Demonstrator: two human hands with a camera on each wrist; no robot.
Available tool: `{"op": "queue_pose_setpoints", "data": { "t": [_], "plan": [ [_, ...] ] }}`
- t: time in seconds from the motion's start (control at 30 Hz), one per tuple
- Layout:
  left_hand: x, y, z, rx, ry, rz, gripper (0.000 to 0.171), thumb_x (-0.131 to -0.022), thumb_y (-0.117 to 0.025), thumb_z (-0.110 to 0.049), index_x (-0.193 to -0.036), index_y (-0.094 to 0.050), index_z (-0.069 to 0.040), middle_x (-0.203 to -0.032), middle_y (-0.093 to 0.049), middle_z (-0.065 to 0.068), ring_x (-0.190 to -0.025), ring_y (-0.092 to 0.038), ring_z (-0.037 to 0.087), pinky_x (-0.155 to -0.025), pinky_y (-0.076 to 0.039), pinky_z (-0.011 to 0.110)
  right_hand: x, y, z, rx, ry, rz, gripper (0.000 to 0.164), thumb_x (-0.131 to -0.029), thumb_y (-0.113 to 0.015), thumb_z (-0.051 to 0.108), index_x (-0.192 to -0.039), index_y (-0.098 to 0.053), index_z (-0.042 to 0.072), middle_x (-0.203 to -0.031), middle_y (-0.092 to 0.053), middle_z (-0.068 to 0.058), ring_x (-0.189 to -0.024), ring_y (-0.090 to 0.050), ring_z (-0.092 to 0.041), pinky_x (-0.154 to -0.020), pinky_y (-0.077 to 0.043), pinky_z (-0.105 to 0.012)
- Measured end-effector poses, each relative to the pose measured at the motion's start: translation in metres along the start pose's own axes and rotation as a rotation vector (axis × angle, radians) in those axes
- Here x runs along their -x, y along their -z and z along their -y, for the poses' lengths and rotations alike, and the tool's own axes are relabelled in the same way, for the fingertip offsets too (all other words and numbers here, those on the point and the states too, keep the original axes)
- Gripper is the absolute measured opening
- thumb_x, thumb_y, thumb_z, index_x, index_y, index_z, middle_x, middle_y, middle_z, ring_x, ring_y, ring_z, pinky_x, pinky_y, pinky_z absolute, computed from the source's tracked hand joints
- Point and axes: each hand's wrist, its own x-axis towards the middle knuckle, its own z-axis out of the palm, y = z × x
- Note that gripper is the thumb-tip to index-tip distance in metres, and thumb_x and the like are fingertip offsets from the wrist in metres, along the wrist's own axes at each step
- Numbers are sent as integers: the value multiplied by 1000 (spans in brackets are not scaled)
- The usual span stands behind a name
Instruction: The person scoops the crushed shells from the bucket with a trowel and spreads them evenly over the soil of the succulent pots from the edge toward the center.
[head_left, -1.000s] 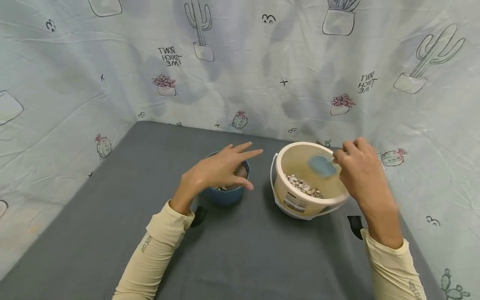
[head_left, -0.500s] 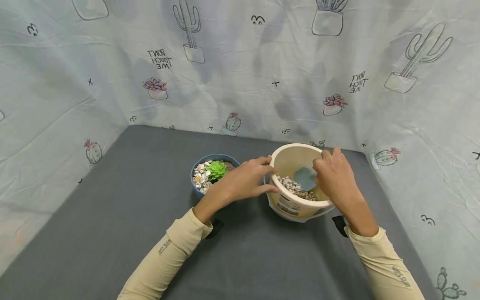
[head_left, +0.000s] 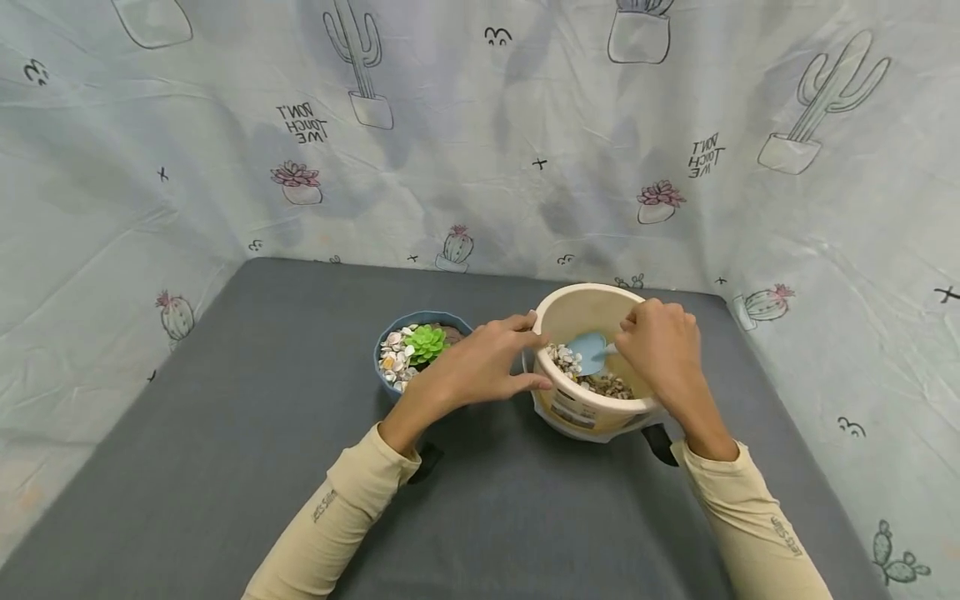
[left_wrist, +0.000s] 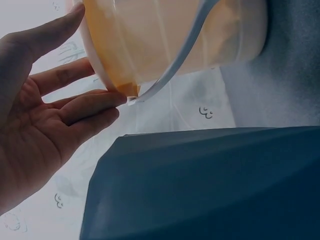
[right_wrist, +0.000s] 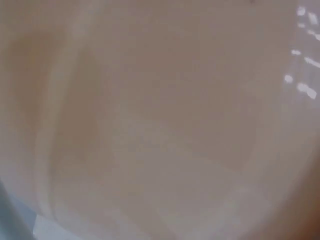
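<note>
My right hand (head_left: 663, 346) grips the handle of a small light blue trowel (head_left: 588, 353) inside the cream bucket (head_left: 558, 310). The trowel's blade lies against a bed of shells and pebbles (head_left: 611, 387) in the bucket. Spread fingers of my left hand (head_left: 480, 362) touch the bucket's left rim, as the left wrist view also shows with the hand (left_wrist: 55, 107) at the rim (left_wrist: 95, 60). Behind that hand stands a blue pot (head_left: 381, 377) with a green succulent (head_left: 426, 343) and shells, its right part hidden. The right wrist view is filled by the blurred bucket wall (right_wrist: 165, 100).
Both containers stand on a dark grey tabletop (head_left: 225, 433). A pale curtain (head_left: 450, 125) with cactus prints surrounds its back and sides. The bucket's white carrying handle (left_wrist: 182, 55) hangs down outside, close to the blue pot's side (left_wrist: 200, 185).
My left hand has moved right from over the pot to the bucket's rim, uncovering the succulent. My right hand has lowered the trowel into the bucket and shifted it left onto the shells.
</note>
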Motion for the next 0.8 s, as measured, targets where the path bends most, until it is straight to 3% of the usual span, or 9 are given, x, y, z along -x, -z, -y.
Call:
{"op": "queue_pose_setpoints", "data": {
  "t": [0.13,0.2,0.27,0.33,0.43,0.6,0.8],
  "plan": [
    [1,0,1,8,-6,8,61,-95,-77,-40,-144,-64,-6,-156,-52,23,-144,-55,37,-111,-54,46,3,8,-4,-65,-38,16,33,-80,-52,-1,-50,-52,12,-50,-27,5,-55,-27,-17,-61,-29,-35],
    [1,0,1,7,-7,7,61,-95,-77,-40,-144,-63,-6,-157,-52,24,-146,-53,38,-112,-54,47,4,12,-6,-103,-59,27,27,-87,-58,3,-65,-73,5,-49,-45,0,-56,-39,-21,-67,-36,-42],
    [0,1,2,6,-6,1,61,-96,-76,-40,-145,-63,-7,-157,-51,24,-146,-52,38,-113,-53,47,4,17,-8,-141,-89,31,22,-92,-63,8,-83,-82,2,-58,-63,-9,-60,-49,-26,-72,-40,-47],
    [0,2,3,10,-2,-3,61,-96,-76,-39,-146,-62,-7,-158,-51,23,-148,-51,38,-114,-52,47,5,21,-10,-170,-124,29,22,-94,-65,11,-94,-84,0,-73,-75,-17,-67,-56,-30,-73,-42,-46],
    [-1,1,5,17,4,1,60,-97,-75,-38,-147,-61,-8,-159,-50,22,-149,-50,38,-115,-51,48,8,29,-15,-198,-170,9,23,-95,-68,15,-101,-83,-2,-90,-79,-23,-74,-62,-33,-67,-42,-36],
    [0,-2,7,33,11,22,59,-98,-73,-38,-148,-60,-10,-160,-48,21,-151,-46,37,-118,-49,49,14,40,-24,-222,-187,-17,23,-94,-70,15,-101,-83,-3,-90,-79,-24,-72,-59,-24,-56,-41,-25],
    [1,-1,9,27,19,19,57,-99,-72,-37,-150,-60,-13,-162,-46,21,-149,-49,38,-117,-49,50,15,50,-31,-240,-190,-21,25,-96,-70,16,-102,-82,-5,-92,-78,-27,-67,-49,-15,-51,-38,-24]
  ]
}}
